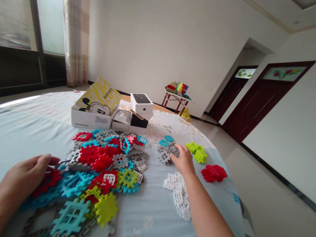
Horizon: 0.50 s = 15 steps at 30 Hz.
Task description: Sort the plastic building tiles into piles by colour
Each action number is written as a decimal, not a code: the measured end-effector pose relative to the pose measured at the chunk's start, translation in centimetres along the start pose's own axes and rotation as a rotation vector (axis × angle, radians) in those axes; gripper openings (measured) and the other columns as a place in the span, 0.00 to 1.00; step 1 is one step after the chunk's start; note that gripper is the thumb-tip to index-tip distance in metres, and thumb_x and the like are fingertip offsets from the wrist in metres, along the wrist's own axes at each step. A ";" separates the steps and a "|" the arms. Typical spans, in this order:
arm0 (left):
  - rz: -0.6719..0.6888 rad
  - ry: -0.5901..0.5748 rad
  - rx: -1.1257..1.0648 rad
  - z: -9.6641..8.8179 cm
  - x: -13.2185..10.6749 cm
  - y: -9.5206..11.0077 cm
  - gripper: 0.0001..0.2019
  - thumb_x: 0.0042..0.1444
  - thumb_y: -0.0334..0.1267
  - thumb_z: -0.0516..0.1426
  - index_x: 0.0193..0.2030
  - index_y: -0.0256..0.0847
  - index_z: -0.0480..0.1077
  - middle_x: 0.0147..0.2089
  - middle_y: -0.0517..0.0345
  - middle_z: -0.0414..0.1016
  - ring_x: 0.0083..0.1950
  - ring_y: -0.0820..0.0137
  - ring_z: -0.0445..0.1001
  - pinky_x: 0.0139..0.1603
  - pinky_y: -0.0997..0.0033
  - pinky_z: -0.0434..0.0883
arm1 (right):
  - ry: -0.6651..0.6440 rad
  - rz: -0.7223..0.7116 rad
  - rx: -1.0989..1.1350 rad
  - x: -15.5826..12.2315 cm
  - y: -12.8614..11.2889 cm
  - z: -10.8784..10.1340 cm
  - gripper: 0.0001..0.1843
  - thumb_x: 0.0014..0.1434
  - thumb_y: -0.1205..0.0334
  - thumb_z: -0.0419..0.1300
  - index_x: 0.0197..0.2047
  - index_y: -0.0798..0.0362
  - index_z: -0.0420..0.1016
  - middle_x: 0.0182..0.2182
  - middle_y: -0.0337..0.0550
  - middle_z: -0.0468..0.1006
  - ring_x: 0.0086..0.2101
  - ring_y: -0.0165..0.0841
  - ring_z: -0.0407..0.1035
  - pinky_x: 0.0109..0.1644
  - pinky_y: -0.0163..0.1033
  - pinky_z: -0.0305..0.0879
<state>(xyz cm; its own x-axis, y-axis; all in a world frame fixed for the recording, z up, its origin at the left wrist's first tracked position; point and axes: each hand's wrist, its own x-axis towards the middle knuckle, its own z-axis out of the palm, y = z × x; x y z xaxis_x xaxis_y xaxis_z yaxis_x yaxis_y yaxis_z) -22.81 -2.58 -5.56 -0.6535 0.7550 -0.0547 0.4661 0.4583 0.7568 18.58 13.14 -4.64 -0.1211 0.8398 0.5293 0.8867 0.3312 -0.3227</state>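
Note:
A mixed heap of notched plastic building pieces (102, 161) in red, blue, grey, green and white covers the middle of the table. At its left edge my left hand (25, 175) has its fingers curled beside a red notched piece (49, 180); what lies between the fingertips is hidden. Further off to the right, my right hand (183, 161) pinches a grey building piece (174, 150) over a small group of grey pieces (165, 156). Close to that group lie a few blue pieces (168, 138). White pieces (181, 199) spread in a curved row near my right forearm.
Green pieces (197, 152) and a stack of red pieces (214, 173) sit to the right. Behind the heap stand a yellow-lidded cartoon box (97, 102), a white phone box (142, 103) and a smaller open box (122, 118). A patterned cloth (139, 228) covers the table.

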 end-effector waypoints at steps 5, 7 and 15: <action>0.013 0.004 -0.007 0.0 0.2 -0.2 0.22 0.47 0.51 0.45 0.36 0.40 0.73 0.26 0.58 0.76 0.29 0.64 0.72 0.32 0.69 0.67 | 0.069 -0.006 0.021 -0.3 0.4 -0.2 0.21 0.51 0.60 0.59 0.49 0.54 0.69 0.46 0.51 0.70 0.49 0.41 0.63 0.53 0.47 0.59; 0.026 0.007 0.000 0.0 0.2 -0.3 0.22 0.48 0.50 0.45 0.36 0.40 0.73 0.25 0.58 0.76 0.29 0.64 0.72 0.32 0.69 0.67 | 0.054 -0.036 0.081 -0.9 -0.7 -0.1 0.19 0.52 0.61 0.58 0.48 0.54 0.70 0.46 0.50 0.71 0.48 0.40 0.63 0.53 0.46 0.59; 0.032 0.011 0.001 0.1 0.3 -0.6 0.22 0.49 0.51 0.45 0.38 0.39 0.73 0.24 0.60 0.75 0.26 0.66 0.71 0.30 0.70 0.66 | -0.181 -0.279 0.382 -3.8 -7.6 0.1 0.15 0.53 0.64 0.58 0.45 0.52 0.72 0.42 0.44 0.73 0.45 0.34 0.66 0.53 0.41 0.60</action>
<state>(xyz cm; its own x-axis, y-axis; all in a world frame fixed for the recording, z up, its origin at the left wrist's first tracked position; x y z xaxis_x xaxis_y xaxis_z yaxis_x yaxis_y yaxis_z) -23.22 -2.57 -6.15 -0.6449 0.7639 -0.0231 0.4872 0.4342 0.7577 12.29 7.45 -4.28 -0.4355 0.7466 0.5029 0.5869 0.6591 -0.4703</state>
